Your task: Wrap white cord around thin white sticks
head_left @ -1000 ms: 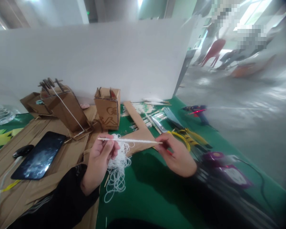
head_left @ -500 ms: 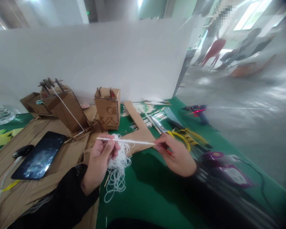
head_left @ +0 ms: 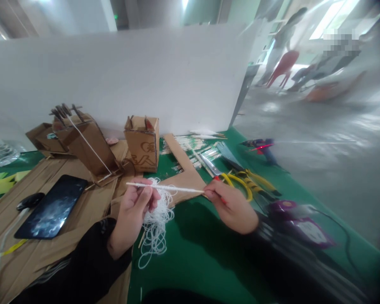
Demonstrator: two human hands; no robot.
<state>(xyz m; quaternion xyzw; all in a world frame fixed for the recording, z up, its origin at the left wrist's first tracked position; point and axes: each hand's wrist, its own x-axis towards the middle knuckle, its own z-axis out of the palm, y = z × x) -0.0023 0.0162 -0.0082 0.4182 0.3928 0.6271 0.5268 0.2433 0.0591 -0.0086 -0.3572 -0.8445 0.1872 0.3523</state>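
Observation:
Between my two hands a thin wooden stick (head_left: 180,188), wrapped along much of its length with white string, lies nearly level. My left hand (head_left: 135,207) is closed on its left part, thumb on top, with the bare tip poking out past the fingers. My right hand (head_left: 231,204) pinches the stick's right end. Under and beside my left hand a tangled heap of white string (head_left: 156,236) rests on the green table (head_left: 196,257). An L-shaped cardboard piece (head_left: 190,179) lies beyond the stick.
Cardboard boxes (head_left: 142,145) stand at the back, one tilted model (head_left: 85,143) with string on it. A phone (head_left: 52,207) lies on cardboard at left. Yellow-handled scissors (head_left: 240,183), pliers (head_left: 262,182), bundled sticks (head_left: 193,145) and a glue gun (head_left: 262,150) lie at right. People are far behind.
My right hand has shifted very slightly left, and the wrapped stick with it. My left hand keeps its hold almost unmoved.

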